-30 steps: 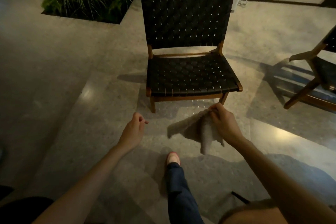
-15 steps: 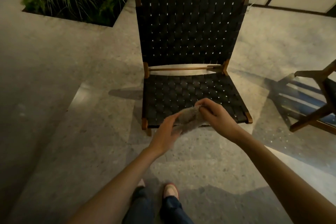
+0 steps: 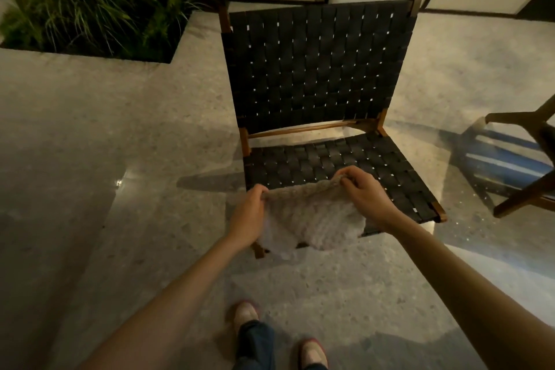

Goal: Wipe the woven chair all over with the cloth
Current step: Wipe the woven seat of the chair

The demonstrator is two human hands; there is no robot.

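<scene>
Holding one pale knitted cloth (image 3: 312, 219) spread out by its upper edge, just in front of the seat of one woven chair (image 3: 315, 69). Gripping the cloth's left corner with the left hand (image 3: 247, 216), fingers curled over the edge. Pinching the right corner with the right hand (image 3: 365, 194), thumb and fingers closed on the fabric. Hanging slack below both grips, hiding part of the seat's front rail and most of one front leg; cannot tell whether touching the seat. Standing upright on a speckled stone floor (image 3: 105, 159), with black straps across seat and back and a brown wooden frame. Counting two chairs in all, with a second chair (image 3: 525, 189) cut off at the right edge, well apart from the first. Also one planted bed (image 3: 90, 3) of long green leaves at far left. Two shoes (image 3: 246, 312) near the bottom edge.
</scene>
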